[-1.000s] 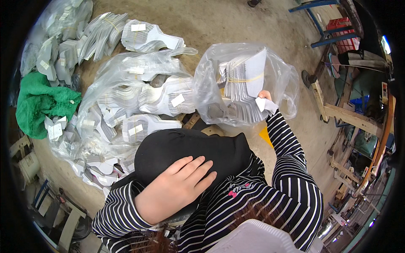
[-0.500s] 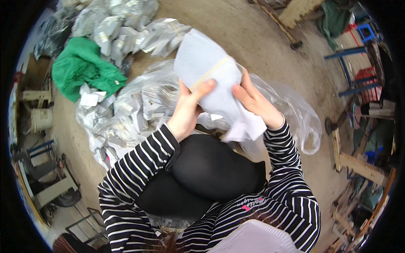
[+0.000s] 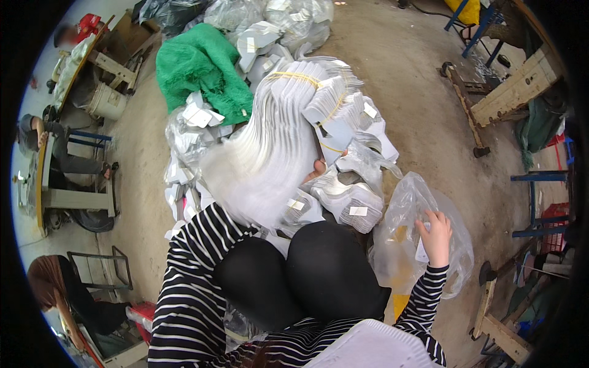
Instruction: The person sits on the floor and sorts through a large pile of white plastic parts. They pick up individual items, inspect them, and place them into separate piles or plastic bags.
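Note:
My left hand [image 3: 316, 171] is wrapped round a tall stack of thin white insole-shaped sheets [image 3: 285, 122], bound near the top with a yellow band. Most of the hand is hidden behind the stack; only fingertips show at its right side. The stack's lower end is smeared by motion. Off to the right, my right hand [image 3: 436, 238] hovers over or touches a clear plastic bag [image 3: 399, 245], its fingers apart. Beside its palm is a white paper slip [image 3: 421, 252]; whether the hand touches it I cannot tell. More banded bundles [image 3: 353, 199] lie before my knees.
A green woven sack [image 3: 199, 67] and clear bags of white pieces [image 3: 300, 18] lie beyond the stack. Wooden-legged stands [image 3: 515, 86] are at the right. People sit at workbenches on the left, near a white bucket [image 3: 108, 101]. Bare concrete floor [image 3: 392, 67] shows between.
The stack has turned from its flat face to its layered edge and moved left, now in my left hand alone. My right hand has let go and moved right to the plastic bag. The view has shifted.

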A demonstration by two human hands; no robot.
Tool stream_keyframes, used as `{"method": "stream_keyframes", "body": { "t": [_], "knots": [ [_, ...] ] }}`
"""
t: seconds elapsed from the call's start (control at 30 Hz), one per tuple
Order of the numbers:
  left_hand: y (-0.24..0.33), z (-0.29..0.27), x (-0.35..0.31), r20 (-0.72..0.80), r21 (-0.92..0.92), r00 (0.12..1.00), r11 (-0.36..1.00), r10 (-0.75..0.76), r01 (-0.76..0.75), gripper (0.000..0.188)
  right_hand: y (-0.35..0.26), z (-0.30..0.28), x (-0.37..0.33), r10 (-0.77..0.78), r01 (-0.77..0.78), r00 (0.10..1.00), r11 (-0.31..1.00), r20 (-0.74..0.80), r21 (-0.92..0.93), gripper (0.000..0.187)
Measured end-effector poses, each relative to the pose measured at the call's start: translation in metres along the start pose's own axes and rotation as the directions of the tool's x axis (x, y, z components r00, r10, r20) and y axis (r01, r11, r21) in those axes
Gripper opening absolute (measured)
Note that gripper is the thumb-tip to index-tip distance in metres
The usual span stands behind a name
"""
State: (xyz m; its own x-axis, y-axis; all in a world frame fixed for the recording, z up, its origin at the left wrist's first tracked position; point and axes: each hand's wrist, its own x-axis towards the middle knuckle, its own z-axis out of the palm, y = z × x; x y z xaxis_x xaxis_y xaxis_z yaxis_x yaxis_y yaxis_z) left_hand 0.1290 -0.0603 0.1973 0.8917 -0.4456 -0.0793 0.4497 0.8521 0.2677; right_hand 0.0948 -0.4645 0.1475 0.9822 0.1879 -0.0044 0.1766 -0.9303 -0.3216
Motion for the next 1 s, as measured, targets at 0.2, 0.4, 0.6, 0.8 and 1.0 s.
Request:
{"method": "stream_keyframes", "body": {
  "t": [0.2, 0.4, 0.6, 0.8, 1.0],
  "knots": [
    [-0.006, 0.007, 0.03, 0.386, -0.556, 0.917, 0.768, -0.098, 0.317, 0.065, -0.033, -0.001, 0.005, -0.003, 0.034, 0.997, 0.902, -0.071, 0.431, 0.031],
    [-0.004, 0.011, 0.02, 0.403, -0.645, 0.912, 0.681, -0.083, 0.347, 0.065, -0.113, -0.032, 0.043, -0.17, 0.258, 0.965, 0.752, -0.2, 0.607, 0.025],
    [-0.007, 0.011, 0.014, 0.571, -0.548, 0.816, 0.699, -0.089, 0.46, 0.054, -0.182, -0.06, 0.06, -0.465, 0.626, 0.777, 0.503, -0.424, 0.596, 0.034],
    [-0.021, -0.001, 0.041, 0.899, -0.262, 0.406, 0.541, -0.164, 0.799, 0.057, -0.233, -0.065, 0.048, -0.433, 0.654, 0.753, 0.415, -0.495, 0.632, 0.056],
    [-0.025, -0.005, 0.024, 0.89, -0.271, 0.405, 0.469, -0.21, 0.84, 0.051, -0.25, -0.045, 0.039, -0.455, 0.762, 0.647, 0.38, -0.611, 0.524, 0.059]
  ]
}}
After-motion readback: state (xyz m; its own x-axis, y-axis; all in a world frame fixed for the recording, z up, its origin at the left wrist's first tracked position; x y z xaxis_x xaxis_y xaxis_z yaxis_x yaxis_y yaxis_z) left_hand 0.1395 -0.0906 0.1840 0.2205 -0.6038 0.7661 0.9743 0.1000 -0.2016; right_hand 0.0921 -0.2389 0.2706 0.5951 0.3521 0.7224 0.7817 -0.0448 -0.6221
